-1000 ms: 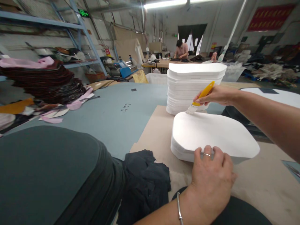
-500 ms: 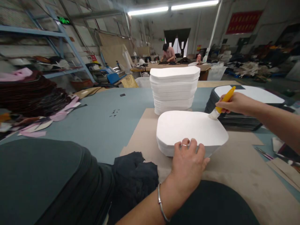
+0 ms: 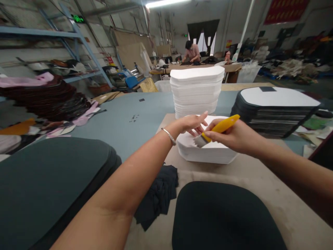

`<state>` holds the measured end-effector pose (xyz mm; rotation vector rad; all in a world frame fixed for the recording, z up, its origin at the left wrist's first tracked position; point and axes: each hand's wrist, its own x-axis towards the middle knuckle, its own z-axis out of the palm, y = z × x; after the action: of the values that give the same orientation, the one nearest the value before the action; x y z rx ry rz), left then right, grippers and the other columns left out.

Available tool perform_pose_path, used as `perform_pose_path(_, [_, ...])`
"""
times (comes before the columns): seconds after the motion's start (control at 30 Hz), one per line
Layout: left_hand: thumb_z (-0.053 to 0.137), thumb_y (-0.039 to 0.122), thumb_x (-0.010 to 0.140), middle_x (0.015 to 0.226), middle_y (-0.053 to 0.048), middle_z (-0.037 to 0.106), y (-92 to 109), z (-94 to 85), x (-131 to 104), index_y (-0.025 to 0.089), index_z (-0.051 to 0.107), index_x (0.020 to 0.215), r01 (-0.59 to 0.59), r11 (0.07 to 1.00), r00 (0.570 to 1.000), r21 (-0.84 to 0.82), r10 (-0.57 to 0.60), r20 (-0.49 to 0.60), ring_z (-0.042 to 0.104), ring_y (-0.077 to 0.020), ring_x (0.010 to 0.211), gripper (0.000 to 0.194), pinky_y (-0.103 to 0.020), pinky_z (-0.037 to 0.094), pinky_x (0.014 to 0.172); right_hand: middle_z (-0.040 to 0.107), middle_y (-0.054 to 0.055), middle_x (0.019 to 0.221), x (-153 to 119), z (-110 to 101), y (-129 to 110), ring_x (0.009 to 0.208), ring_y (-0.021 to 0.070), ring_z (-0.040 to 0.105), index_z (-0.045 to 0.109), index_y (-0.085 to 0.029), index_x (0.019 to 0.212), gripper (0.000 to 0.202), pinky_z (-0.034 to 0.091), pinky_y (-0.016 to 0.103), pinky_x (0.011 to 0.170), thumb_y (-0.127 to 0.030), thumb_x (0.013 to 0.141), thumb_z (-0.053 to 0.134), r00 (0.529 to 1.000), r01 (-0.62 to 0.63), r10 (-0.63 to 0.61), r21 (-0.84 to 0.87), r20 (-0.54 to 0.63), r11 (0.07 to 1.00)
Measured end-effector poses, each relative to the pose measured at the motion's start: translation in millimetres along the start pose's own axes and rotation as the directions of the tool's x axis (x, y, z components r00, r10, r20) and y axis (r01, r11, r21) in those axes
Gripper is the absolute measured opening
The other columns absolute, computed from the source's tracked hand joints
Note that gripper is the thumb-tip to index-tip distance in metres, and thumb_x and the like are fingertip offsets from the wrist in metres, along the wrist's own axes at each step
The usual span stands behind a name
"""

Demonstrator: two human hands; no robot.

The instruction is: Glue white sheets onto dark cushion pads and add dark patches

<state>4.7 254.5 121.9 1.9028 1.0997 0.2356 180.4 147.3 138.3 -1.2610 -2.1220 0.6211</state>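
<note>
My right hand (image 3: 232, 136) grips a paintbrush (image 3: 223, 125) by its yellow handle. Its pale bristles rest on or just over the near left part of a low stack of white rounded sheets (image 3: 208, 155). Over the same stack my left hand (image 3: 194, 124) reaches across with fingers spread, holding nothing I can see; whether its fingertips touch the top sheet is hard to tell. In front lies a dark rounded panel (image 3: 223, 215) on brown paper (image 3: 260, 173). Dark cloth scraps (image 3: 162, 191) are bunched to its left.
A taller white stack (image 3: 197, 90) stands behind. To the right is a dark stack topped with a white sheet (image 3: 283, 97). Dark panels (image 3: 57, 180) are piled at near left. Brown layered pieces (image 3: 49, 99) lie beyond. A person (image 3: 192, 53) works at a far table.
My left hand has moved from the stack's near edge to above its top, fingers spread. My right hand has brought the brush from the far right corner toward the near left.
</note>
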Motion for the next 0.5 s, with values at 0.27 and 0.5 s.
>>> perform_pose_path(0.27, [0.032, 0.064, 0.101, 0.093, -0.014, 0.077, -5, 3.4, 0, 0.014, 0.072, 0.115, 0.0, 0.995, 1.0, -0.105, 0.001, 0.005, 0.071, -0.0262, 0.09, 0.065, -0.034, 0.057, 0.076, 0.074, 0.003, 0.081, 8, -7, 29, 0.076, 0.0227, 0.068, 0.079, -0.027, 0.089, 0.034, 0.057, 0.035, 0.067, -0.059, 0.077, 0.08, 0.996, 0.004, -0.015, 0.117, 0.09, 0.993])
perform_pose_path(0.5, [0.06, 0.048, 0.093, 0.094, -0.008, 0.078, 18, 12.6, 19, 0.025, 0.078, 0.109, -0.106, 0.901, 0.993, 0.421, 0.075, 0.088, 0.07, -0.025, 0.091, 0.033, -0.034, 0.053, 0.09, 0.074, 0.011, 0.085, -61, -125, 146, 0.073, 0.0216, 0.066, 0.08, -0.021, 0.093, 0.052, 0.056, 0.032, 0.064, -0.066, 0.069, 0.084, 0.911, -0.412, 0.406, 0.148, 0.07, 0.899])
